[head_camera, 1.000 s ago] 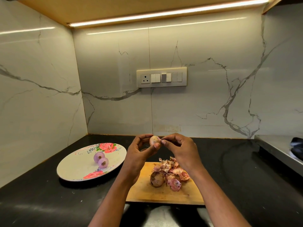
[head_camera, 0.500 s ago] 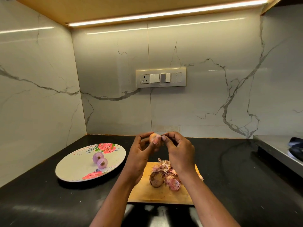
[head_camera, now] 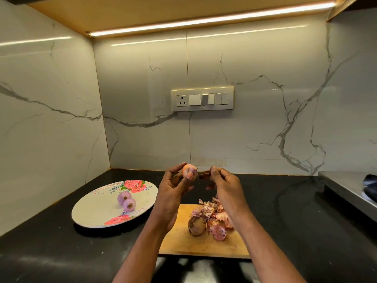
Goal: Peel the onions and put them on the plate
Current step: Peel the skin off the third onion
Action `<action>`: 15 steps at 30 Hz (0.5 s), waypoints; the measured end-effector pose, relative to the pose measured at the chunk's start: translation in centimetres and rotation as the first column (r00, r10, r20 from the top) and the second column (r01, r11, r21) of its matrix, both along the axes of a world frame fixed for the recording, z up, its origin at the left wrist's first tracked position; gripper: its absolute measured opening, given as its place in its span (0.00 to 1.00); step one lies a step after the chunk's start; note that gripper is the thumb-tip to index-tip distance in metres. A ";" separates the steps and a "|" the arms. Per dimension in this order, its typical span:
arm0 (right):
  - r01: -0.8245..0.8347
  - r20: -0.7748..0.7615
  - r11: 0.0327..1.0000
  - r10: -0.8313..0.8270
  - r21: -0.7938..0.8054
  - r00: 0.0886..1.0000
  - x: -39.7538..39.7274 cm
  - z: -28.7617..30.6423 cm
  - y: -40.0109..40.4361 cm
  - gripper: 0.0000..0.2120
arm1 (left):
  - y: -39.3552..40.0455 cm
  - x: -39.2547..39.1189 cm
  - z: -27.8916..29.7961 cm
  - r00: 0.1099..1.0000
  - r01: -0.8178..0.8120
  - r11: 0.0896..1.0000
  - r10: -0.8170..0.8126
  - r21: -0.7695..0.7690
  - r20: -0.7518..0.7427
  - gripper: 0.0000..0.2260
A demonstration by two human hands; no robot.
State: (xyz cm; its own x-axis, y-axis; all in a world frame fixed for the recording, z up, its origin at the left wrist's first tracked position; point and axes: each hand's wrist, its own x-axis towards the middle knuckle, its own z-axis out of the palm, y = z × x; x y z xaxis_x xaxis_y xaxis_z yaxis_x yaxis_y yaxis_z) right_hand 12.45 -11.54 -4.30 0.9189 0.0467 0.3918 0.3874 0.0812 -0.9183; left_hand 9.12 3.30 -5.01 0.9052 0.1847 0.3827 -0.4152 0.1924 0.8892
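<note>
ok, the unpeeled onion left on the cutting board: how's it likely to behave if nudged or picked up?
The unpeeled onion is roundish, so a nudge would probably roll it, though the peel pile touching its right side may stop it. Its dry outer skin looks loose, so a grip might slip or flake. It looks small, likely light and firm on the cutting board.

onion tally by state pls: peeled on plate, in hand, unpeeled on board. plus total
Peeled onions on the plate: 2
Onion being peeled, held in the left hand: 1
Unpeeled onion on the cutting board: 1
Total: 4 onions
The right hand pinches a strip of skin.
</note>
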 end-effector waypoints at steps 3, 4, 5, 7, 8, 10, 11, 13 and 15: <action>0.002 0.110 0.996 0.008 -0.087 0.994 0.4 -0.4 0.0 0.09 | -0.2 0.0 -0.1 1.000 0.008 0.999 -0.007 0.038 -0.011 0.22; -0.005 0.132 0.994 0.020 -0.114 0.991 0.4 -0.4 0.0 0.10 | -0.2 0.0 -0.1 1.000 0.004 0.999 -0.003 0.055 -0.010 0.23; -0.006 0.148 0.991 0.026 -0.137 0.989 0.4 -0.3 0.0 0.11 | -0.1 0.0 -0.1 1.000 -0.004 0.998 0.004 0.069 -0.008 0.23; 0.030 0.187 0.984 0.004 -0.177 0.982 0.4 -0.3 0.0 0.11 | 0.0 0.0 -0.1 1.000 -0.027 0.996 0.028 0.090 -0.006 0.24; 0.073 0.219 0.976 -0.026 -0.206 0.975 0.3 -0.3 -0.1 0.11 | 0.0 0.1 -0.1 0.999 -0.038 0.994 0.038 0.102 -0.005 0.24; 0.169 0.303 0.947 -0.082 -0.275 0.949 0.3 -0.3 -0.3 0.10 | 0.1 0.1 -0.2 0.999 -0.052 0.990 0.052 0.134 0.002 0.24; 0.207 0.341 0.932 -0.098 -0.299 0.935 0.3 -0.3 -0.4 0.09 | 0.1 0.1 -0.2 0.998 -0.059 0.986 0.059 0.155 0.007 0.24; 0.254 0.394 0.909 -0.112 -0.331 0.912 0.4 -0.4 -0.7 0.07 | 0.0 0.1 -0.3 0.998 -0.067 0.980 0.066 0.187 0.013 0.24; 0.277 0.417 0.892 -0.113 -0.357 0.902 0.4 -0.4 -0.9 0.06 | 0.0 0.1 -0.3 0.999 -0.047 0.983 0.047 0.177 0.005 0.23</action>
State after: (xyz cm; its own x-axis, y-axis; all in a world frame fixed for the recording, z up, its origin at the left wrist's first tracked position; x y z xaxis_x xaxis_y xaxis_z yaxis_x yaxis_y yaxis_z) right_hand 12.81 -12.48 -4.72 0.7121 0.1093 0.6936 0.6761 -0.3733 -0.6353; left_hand 9.25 3.28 -5.35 0.8970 0.1563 0.4134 -0.4203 0.0126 0.9073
